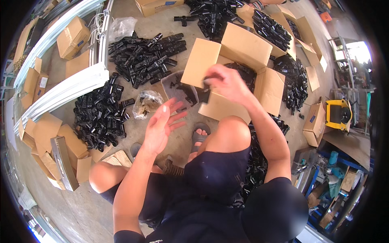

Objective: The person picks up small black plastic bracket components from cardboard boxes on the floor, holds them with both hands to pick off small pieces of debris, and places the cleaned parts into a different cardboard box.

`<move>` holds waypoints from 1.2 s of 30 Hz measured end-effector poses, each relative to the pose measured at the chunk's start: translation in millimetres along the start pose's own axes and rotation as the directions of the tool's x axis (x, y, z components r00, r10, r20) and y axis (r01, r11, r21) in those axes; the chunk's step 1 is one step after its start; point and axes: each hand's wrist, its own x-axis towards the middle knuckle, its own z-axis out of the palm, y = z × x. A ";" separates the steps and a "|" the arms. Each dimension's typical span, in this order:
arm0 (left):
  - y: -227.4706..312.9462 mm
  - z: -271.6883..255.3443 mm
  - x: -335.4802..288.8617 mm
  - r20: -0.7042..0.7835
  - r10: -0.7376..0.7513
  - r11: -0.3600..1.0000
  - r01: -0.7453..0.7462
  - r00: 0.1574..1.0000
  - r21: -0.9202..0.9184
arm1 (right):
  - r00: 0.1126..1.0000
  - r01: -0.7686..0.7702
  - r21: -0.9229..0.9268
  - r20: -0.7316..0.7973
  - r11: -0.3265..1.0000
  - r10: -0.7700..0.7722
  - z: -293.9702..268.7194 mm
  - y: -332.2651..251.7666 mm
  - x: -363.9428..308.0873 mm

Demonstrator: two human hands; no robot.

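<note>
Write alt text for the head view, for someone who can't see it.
A person's right hand, motion-blurred, is at an open cardboard box holding black parts, with a dark piece apparently at its fingertips. The left hand is open near a gray bin. Piles of black parts lie around on the concrete floor.

Fittings point(245, 73) inside the carton point(247, 44), a bin point(169, 87) to its left, a plastic bag point(146, 104) farther left.

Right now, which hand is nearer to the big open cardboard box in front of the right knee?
The right hand: it appears over the left side of the big open cardboard box. The left hand is further left, apart from the box.
</note>
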 end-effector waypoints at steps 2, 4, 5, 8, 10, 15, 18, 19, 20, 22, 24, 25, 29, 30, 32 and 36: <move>9.6 14.9 -0.9 0.102 -0.097 0.962 0.120 0.990 -0.246 | 0.966 0.137 0.079 0.208 0.987 -0.150 8.1 -51.2 5.1; 14.2 10.9 -3.3 0.170 -0.087 0.973 0.120 0.982 -0.196 | 0.977 0.092 0.046 0.191 0.995 -0.099 0.7 -56.5 14.4; 10.2 3.7 -1.6 0.174 -0.085 0.974 0.119 0.981 -0.192 | 0.997 0.038 -0.025 0.074 0.999 -0.036 -8.5 -34.8 21.6; 7.9 11.2 -0.8 -0.002 -0.086 0.989 0.085 0.996 -0.122 | 0.964 -0.229 -0.300 -0.201 0.926 0.174 -44.4 85.4 25.7; 8.0 2.1 -2.7 -0.128 -0.063 0.994 0.050 0.990 -0.098 | 0.915 -0.402 -0.559 -0.215 0.725 0.341 -44.2 177.2 12.0; -11.5 -41.7 -9.4 -0.320 -0.143 0.981 0.090 0.937 -0.173 | 0.725 -0.618 -0.628 -0.223 0.474 0.651 13.3 288.5 -54.1; -11.1 -41.3 -6.3 -0.297 -0.146 0.979 0.095 0.944 -0.180 | 0.667 -0.679 -0.613 -0.286 0.403 0.688 16.7 311.4 -65.0; -8.1 -42.5 -9.4 -0.284 -0.130 0.979 0.077 0.950 -0.191 | 0.683 -0.673 -0.603 -0.281 0.430 0.675 23.3 305.2 -56.4; -5.7 -43.1 -10.4 -0.260 -0.117 0.977 0.064 0.959 -0.204 | 0.692 -0.672 -0.591 -0.285 0.447 0.663 22.3 296.1 -51.1; -2.3 -42.4 -10.7 -0.217 -0.069 0.973 0.018 0.974 -0.231 | 0.740 -0.653 -0.543 -0.309 0.528 0.597 16.8 277.0 -38.7; -1.3 -42.0 -8.6 -0.179 0.000 0.965 -0.047 0.984 -0.258 | 0.803 -0.597 -0.471 -0.352 0.650 0.482 9.0 256.2 -24.9; -0.8 -42.5 -6.2 -0.138 0.037 0.950 -0.078 0.990 -0.304 | 0.800 -0.591 -0.339 -0.362 0.732 0.478 -4.5 247.9 -15.5; 11.5 -40.1 -11.4 -0.080 0.167 0.889 -0.186 0.983 -0.418 | 0.909 -0.385 0.009 -0.168 0.923 0.381 -28.5 94.3 28.9; 13.0 -39.0 -13.9 -0.081 0.199 0.886 -0.215 0.977 -0.410 | 0.951 -0.290 0.049 -0.100 0.956 0.293 -29.1 55.7 32.2; 19.7 -33.6 -18.4 -0.074 0.270 0.875 -0.277 0.960 -0.398 | 0.987 -0.158 0.151 0.031 0.976 0.155 -23.0 -21.6 36.8; 34.5 -35.3 -32.5 0.044 0.261 0.872 -0.216 0.964 -0.439 | 0.958 -0.040 0.325 0.280 0.945 -0.056 22.3 -144.0 21.9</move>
